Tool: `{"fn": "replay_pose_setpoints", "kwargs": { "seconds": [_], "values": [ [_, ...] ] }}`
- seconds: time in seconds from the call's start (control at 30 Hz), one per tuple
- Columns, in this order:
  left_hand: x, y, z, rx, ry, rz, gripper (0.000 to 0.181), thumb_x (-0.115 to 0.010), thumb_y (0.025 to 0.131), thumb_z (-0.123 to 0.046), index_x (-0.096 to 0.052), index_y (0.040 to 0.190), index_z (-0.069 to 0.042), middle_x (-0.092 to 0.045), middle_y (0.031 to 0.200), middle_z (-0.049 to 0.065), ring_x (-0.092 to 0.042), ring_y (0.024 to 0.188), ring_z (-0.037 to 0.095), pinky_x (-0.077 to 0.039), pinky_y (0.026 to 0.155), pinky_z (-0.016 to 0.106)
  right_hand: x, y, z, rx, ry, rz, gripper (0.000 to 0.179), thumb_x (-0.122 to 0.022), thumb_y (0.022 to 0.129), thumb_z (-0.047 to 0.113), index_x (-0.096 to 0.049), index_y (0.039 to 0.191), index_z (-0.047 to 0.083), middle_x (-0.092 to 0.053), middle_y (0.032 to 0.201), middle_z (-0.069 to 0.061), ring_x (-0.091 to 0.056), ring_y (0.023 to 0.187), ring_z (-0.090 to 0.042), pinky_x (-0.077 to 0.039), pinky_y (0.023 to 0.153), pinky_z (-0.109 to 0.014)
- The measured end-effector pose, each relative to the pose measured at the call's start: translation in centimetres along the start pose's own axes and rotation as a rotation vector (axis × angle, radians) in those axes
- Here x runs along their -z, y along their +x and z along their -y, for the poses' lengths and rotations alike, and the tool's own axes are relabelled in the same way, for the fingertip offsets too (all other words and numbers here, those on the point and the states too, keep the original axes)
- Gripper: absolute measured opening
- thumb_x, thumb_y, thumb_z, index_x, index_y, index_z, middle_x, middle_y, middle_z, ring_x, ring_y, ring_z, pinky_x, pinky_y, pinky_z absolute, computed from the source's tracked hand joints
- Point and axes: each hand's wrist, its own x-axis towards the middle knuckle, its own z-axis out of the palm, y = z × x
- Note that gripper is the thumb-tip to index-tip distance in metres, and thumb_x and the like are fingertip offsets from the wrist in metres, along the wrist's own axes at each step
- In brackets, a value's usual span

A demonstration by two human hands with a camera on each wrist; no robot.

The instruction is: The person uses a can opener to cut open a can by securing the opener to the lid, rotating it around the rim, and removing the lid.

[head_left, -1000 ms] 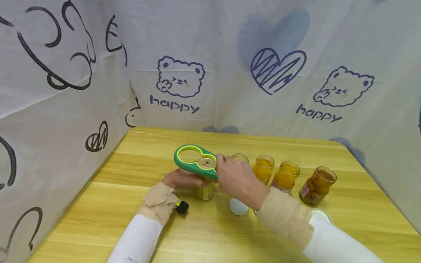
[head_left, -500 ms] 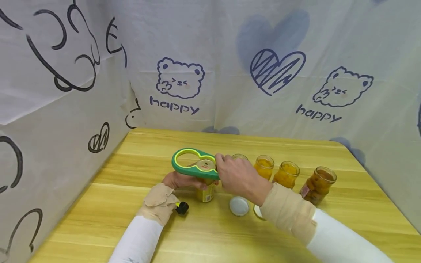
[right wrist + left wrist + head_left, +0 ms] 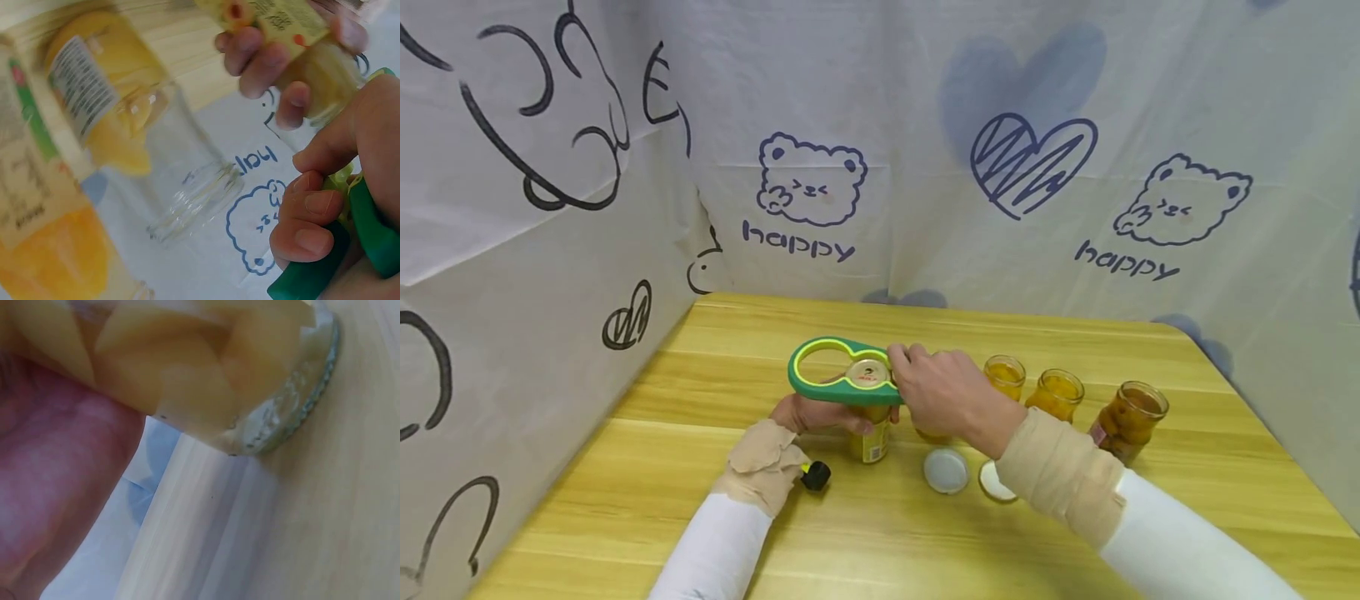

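In the head view my left hand (image 3: 820, 414) grips a glass jar (image 3: 874, 444) with a yellow label, standing near the table's middle. The left wrist view shows pale fruit pieces inside the jar (image 3: 187, 375), my palm against its side. A green jar opener (image 3: 844, 392) with a yellow-green inner edge lies around the jar's gold lid (image 3: 868, 373). My right hand (image 3: 946, 396) holds the opener's right end, its fingers curled round the green handles (image 3: 312, 269) in the right wrist view. The empty larger ring of the opener points left.
Lidless jars of orange fruit (image 3: 1004, 377) (image 3: 112, 100) and a jar of darker fruit (image 3: 1127, 419) stand right of my hands. Two loose lids, one grey-white (image 3: 945, 471) and one cream (image 3: 997, 482), lie in front. A small black object (image 3: 816, 476) sits beside my left wrist.
The opener has swung slightly, its free end coming left and a little nearer. My right hand and forearm have shifted right, hiding the nearest open jar and uncovering the cream lid.
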Motion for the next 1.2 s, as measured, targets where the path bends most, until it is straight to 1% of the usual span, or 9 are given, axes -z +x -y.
{"fn": "replay_pose_setpoints", "kwargs": {
  "seconds": [0.1,0.33,0.47,0.6,0.7,0.87,1.0,1.07,1.2],
  "values": [
    [0.3,0.1,1.2,0.052,0.01,-0.039,0.049,-0.074,0.089,0.002,-0.049,0.127,0.02,-0.07,0.111,-0.01,-0.062,0.109,0.008,-0.048,0.105,0.026,0.5,0.1,0.1,-0.042,0.057,0.041,0.027,-0.067,0.096,0.021,-0.049,0.114,0.009,-0.063,0.09,-0.008,-0.05,0.055,-0.021,-0.051,0.049,-0.034],
    [0.4,0.3,2.0,0.107,0.093,-0.133,0.045,-0.075,0.085,0.002,-0.056,0.125,0.013,-0.065,0.115,0.028,-0.06,0.107,0.012,-0.049,0.104,0.031,0.9,-0.1,-0.2,-0.132,0.181,0.046,0.026,-0.068,0.092,0.017,-0.049,0.107,0.01,-0.058,0.083,-0.005,-0.05,0.057,-0.021,-0.045,0.048,-0.032],
    [0.2,0.3,2.0,0.147,0.113,-0.201,0.042,-0.074,0.083,0.002,-0.06,0.123,0.005,-0.067,0.115,0.025,-0.06,0.108,0.014,-0.049,0.104,0.032,0.4,-0.7,-0.4,-0.146,0.241,0.012,0.023,-0.065,0.089,0.011,-0.047,0.104,0.01,-0.054,0.077,-0.004,-0.05,0.056,-0.021,-0.041,0.047,-0.031],
    [0.2,0.4,2.1,0.154,0.104,-0.238,0.045,-0.073,0.081,0.001,-0.06,0.124,-0.002,-0.067,0.114,0.025,-0.061,0.108,0.018,-0.049,0.104,0.035,0.0,-1.6,-0.4,-0.164,0.302,-0.025,0.024,-0.064,0.087,0.008,-0.047,0.103,0.009,-0.052,0.074,-0.004,-0.049,0.055,-0.02,-0.038,0.046,-0.029],
    [0.3,0.5,2.2,0.14,0.138,-0.259,0.043,-0.072,0.081,-0.005,-0.061,0.123,-0.007,-0.066,0.112,0.019,-0.06,0.104,0.019,-0.049,0.102,0.036,-0.2,-2.2,-0.2,-0.187,0.371,-0.038,0.026,-0.064,0.085,0.005,-0.046,0.103,0.008,-0.051,0.073,-0.005,-0.047,0.055,-0.019,-0.036,0.045,-0.027],
    [0.4,0.6,2.4,0.138,0.197,-0.314,0.044,-0.078,0.087,-0.029,-0.064,0.125,-0.015,-0.066,0.116,0.003,-0.06,0.105,0.017,-0.045,0.108,0.039,-0.9,-3.2,0.2,-0.209,0.467,-0.079,0.031,-0.067,0.084,0.003,-0.047,0.107,0.006,-0.051,0.073,-0.005,-0.046,0.053,-0.017,-0.036,0.045,-0.024],
    [0.2,0.9,2.7,0.141,0.187,-0.36,0.056,-0.083,0.085,-0.048,-0.065,0.127,-0.015,-0.069,0.122,0.005,-0.062,0.112,0.018,-0.04,0.117,0.045,-1.6,-3.8,0.4,-0.244,0.524,-0.089,0.033,-0.068,0.085,0.003,-0.049,0.113,0.005,-0.054,0.073,-0.003,-0.048,0.053,-0.015,-0.037,0.045,-0.023],
    [0.0,1.1,2.7,0.147,0.193,-0.396,0.05,-0.082,0.087,-0.043,-0.066,0.125,-0.014,-0.069,0.123,0.006,-0.062,0.114,0.017,-0.038,0.119,0.046,-1.8,-4.0,0.5,-0.269,0.561,-0.086,0.034,-0.068,0.086,0.003,-0.049,0.115,0.005,-0.055,0.075,-0.004,-0.049,0.054,-0.015,-0.038,0.045,-0.023],
    [-0.5,1.5,2.5,0.178,0.209,-0.463,0.032,-0.079,0.091,-0.017,-0.068,0.121,-0.013,-0.07,0.12,0.007,-0.063,0.111,0.017,-0.043,0.114,0.041,-2.1,-4.2,0.5,-0.308,0.627,-0.077,0.034,-0.067,0.088,0.005,-0.049,0.116,0.006,-0.055,0.076,-0.005,-0.05,0.056,-0.017,-0.039,0.046,-0.024]
  ]
}}
